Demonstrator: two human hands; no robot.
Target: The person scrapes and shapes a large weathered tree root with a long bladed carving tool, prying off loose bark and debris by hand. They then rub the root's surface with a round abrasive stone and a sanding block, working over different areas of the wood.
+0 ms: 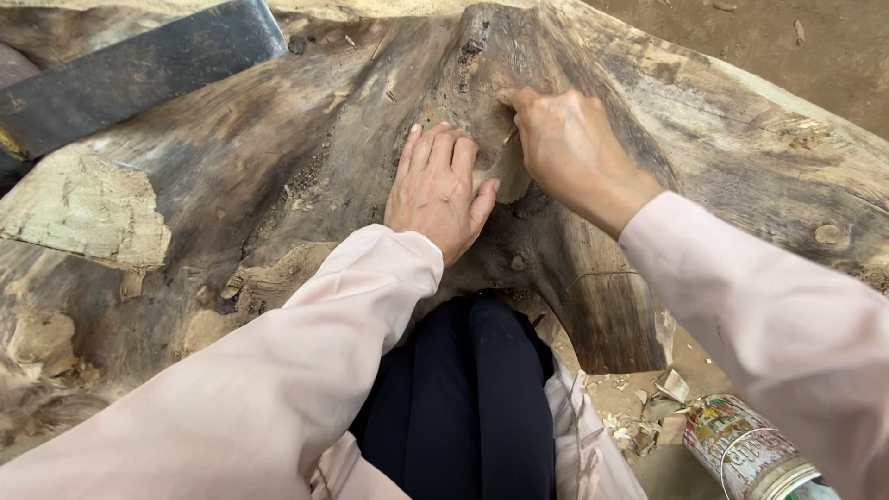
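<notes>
A big weathered grey-brown slab of tree stump (278,167) fills the view, with a raised ridge (500,56) at its upper middle. My left hand (437,190) lies flat on the wood below that ridge, fingers together and pointing up. My right hand (560,143) is curled just to its right, fingers pinched at the ridge on something small and pale that I cannot make out. Both arms wear pale pink sleeves. My dark trousers (463,398) show below, between the arms.
A dark flat plank or blade (139,74) lies across the top left of the stump. A pale broken edge of wood (88,208) is at left. Wood chips (653,407) and a printed tin can (741,449) lie on the dirt ground at lower right.
</notes>
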